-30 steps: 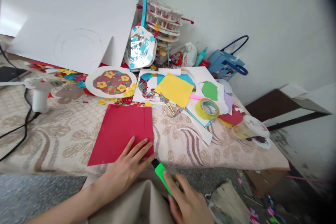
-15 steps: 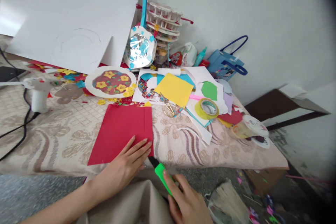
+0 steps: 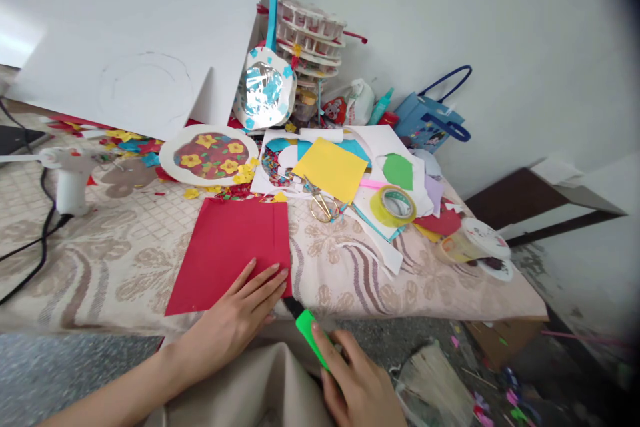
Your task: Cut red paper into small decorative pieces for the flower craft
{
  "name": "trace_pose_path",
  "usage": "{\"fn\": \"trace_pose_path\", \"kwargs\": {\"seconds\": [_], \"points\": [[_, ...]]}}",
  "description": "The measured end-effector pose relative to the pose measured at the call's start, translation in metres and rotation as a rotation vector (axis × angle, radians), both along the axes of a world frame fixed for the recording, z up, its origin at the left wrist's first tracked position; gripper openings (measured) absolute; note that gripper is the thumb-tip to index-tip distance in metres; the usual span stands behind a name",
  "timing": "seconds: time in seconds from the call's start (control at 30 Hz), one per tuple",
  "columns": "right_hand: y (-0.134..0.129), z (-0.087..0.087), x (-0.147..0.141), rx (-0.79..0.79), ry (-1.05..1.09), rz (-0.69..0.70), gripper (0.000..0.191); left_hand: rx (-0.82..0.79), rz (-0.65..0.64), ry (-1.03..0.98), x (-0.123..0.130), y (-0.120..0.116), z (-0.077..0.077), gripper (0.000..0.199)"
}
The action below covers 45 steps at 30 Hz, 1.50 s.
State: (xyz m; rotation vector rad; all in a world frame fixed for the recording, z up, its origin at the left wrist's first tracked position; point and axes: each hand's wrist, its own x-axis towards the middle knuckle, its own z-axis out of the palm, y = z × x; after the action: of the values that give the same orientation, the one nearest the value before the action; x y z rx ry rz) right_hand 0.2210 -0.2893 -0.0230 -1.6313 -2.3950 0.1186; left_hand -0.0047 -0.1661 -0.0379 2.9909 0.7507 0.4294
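A red sheet (image 3: 227,240) lies flat at the front of the cloth-covered table, with a thin line or slit along its right side. My left hand (image 3: 253,303) rests flat on its lower right part, fingers stretched out. Below that corner, my right hand (image 3: 353,373) grips a green utility knife (image 3: 311,333) with a dark blade. The blade's tip is at the sheet's lower right corner, close to my left fingertips; whether it touches the paper I cannot tell.
Gold scissors (image 3: 324,205), a yellow sheet (image 3: 330,170) and a tape roll (image 3: 393,205) lie beyond. A white glue gun (image 3: 71,180) with a black cord stands left. A lidded plastic cup (image 3: 475,243) is near the right edge. White boards (image 3: 150,20) lean at the back.
Both hands, the knife and the red sheet keep almost the same places. The whole view has shifted very slightly.
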Motion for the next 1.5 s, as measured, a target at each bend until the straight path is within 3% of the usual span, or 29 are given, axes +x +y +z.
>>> {"fn": "trace_pose_path", "kwargs": {"seconds": [0.7, 1.5], "points": [[0.028, 0.014, 0.001, -0.122, 0.047, -0.085, 0.061, -0.044, 0.007, -0.057, 0.001, 0.0, 0.0, 0.05], [0.042, 0.013, 0.001, -0.171, 0.109, -0.075, 0.059, 0.09, 0.053, 0.035, 0.001, 0.0, -0.009, 0.049]]}}
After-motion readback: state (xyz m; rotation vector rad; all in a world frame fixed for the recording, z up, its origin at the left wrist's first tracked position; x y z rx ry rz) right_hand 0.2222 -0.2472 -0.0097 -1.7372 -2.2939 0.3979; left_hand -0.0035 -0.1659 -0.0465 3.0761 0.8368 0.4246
